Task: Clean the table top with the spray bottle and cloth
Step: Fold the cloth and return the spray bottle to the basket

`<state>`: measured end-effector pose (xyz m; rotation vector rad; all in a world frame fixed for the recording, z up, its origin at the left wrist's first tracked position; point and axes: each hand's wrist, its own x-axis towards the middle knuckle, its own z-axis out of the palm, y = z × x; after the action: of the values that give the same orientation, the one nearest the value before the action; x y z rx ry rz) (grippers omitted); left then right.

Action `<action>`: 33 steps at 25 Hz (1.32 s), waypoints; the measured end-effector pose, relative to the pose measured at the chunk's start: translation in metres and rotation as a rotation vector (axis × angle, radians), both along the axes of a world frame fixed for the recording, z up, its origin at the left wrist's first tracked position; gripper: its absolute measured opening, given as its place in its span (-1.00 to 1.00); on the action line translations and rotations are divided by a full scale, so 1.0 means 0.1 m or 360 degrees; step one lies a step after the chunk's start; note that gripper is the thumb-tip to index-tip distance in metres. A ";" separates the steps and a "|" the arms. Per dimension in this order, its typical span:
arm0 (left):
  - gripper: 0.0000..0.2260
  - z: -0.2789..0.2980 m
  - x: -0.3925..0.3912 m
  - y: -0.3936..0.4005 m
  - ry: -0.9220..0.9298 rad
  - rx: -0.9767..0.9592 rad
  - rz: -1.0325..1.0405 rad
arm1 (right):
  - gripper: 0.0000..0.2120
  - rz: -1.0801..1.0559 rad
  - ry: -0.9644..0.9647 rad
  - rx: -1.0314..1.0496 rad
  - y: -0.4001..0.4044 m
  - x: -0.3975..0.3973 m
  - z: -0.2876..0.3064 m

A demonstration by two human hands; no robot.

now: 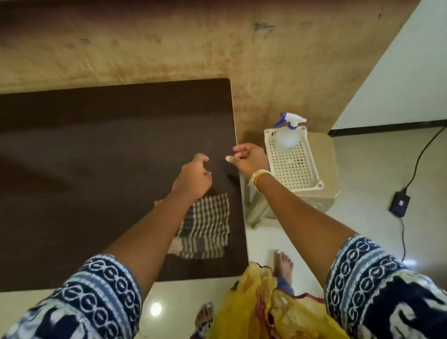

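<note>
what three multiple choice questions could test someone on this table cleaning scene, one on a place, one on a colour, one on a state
1. Where is the spray bottle?
A. on the dark table top
B. in the pale basket on the stool
C. on the floor

2. What colour is the bottle's trigger?
A. red
B. green
C. blue

3. What are the hands holding?
A. nothing
B. the cloth
C. the bottle

Answers:
1 B: the bottle stands in the basket, right of the table top.
2 C: the white spray head has blue parts.
3 A: the left hand and right hand hover with loosely curled fingers, while the checked cloth lies on the table.
</note>
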<state>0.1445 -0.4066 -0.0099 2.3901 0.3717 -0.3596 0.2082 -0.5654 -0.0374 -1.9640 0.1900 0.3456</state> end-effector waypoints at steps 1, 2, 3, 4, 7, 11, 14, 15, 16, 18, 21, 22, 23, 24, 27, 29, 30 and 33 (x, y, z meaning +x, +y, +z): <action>-0.65 -0.02 -0.14 0.12 0.0020 0.0029 -0.0014 | -0.76 -0.0014 -0.0011 0.0013 0.10 -0.18 -0.03; -0.64 -0.06 -0.27 0.22 0.0054 0.0063 -0.0023 | -0.76 0.0001 -0.0007 0.0002 0.18 -0.36 -0.05; -0.62 -0.09 -0.41 0.32 0.0101 0.0103 -0.0034 | -0.76 0.0049 0.0006 -0.0032 0.25 -0.53 -0.08; -0.60 -0.14 -0.53 0.41 0.0159 0.0155 -0.0050 | -0.74 0.0134 0.0022 -0.0107 0.31 -0.67 -0.11; -0.46 -0.22 -0.88 0.57 0.0265 0.0311 -0.0174 | -0.54 0.0462 -0.0105 -0.0624 0.40 -1.00 -0.16; -0.35 -0.26 -1.08 0.56 0.0209 0.0502 -0.0346 | -0.26 0.0792 -0.0165 -0.1344 0.46 -1.16 -0.08; -0.38 -0.29 -1.14 0.58 0.0209 0.0368 -0.0214 | -0.32 0.0708 0.0154 -0.1118 0.49 -1.17 -0.11; -0.40 -0.30 -1.16 0.60 0.0192 0.0338 -0.0196 | -0.36 0.0650 0.0238 -0.0920 0.49 -1.16 -0.15; -0.41 -0.29 -1.17 0.62 0.0162 0.0319 -0.0192 | -0.41 0.0600 0.0277 -0.0716 0.49 -1.16 -0.16; -0.39 -0.27 -1.15 0.64 0.0087 0.0195 -0.0138 | -0.41 0.0464 0.0365 -0.0279 0.47 -1.16 -0.12; -0.27 -0.19 -1.00 0.64 0.0004 -0.0183 0.0141 | -0.62 0.0355 0.0601 0.0384 0.36 -1.11 0.04; -0.22 -0.15 -0.93 0.61 0.0034 -0.0300 0.0207 | -0.64 0.0340 0.0653 0.0499 0.30 -1.07 0.09; -0.18 -0.12 -0.87 0.57 0.0092 -0.0422 0.0254 | -0.63 0.0336 0.0683 0.0600 0.23 -1.05 0.17; -0.16 -0.06 -0.81 0.51 0.0155 -0.0573 0.0320 | -0.63 0.0333 0.0695 0.0690 0.15 -1.01 0.22; -0.21 0.06 -0.64 0.25 0.0332 -0.1273 0.0613 | -0.65 0.0266 0.0768 0.0967 -0.15 -0.85 0.39; -0.38 0.12 -0.52 0.00 0.0467 -0.1585 0.0613 | -0.70 0.0186 0.0804 0.1085 -0.39 -0.76 0.52; -0.47 0.13 -0.44 -0.17 0.0525 -0.1676 0.0583 | -0.72 0.0147 0.0812 0.1130 -0.55 -0.68 0.56; -0.56 0.14 -0.16 -0.70 0.0596 -0.1804 0.0550 | -0.76 0.0049 0.0821 0.1226 -0.98 -0.43 0.61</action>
<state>0.1286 -0.4763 0.0045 1.1276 0.5466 -0.6402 0.1655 -0.6631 0.0241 -1.0934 0.3024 0.8100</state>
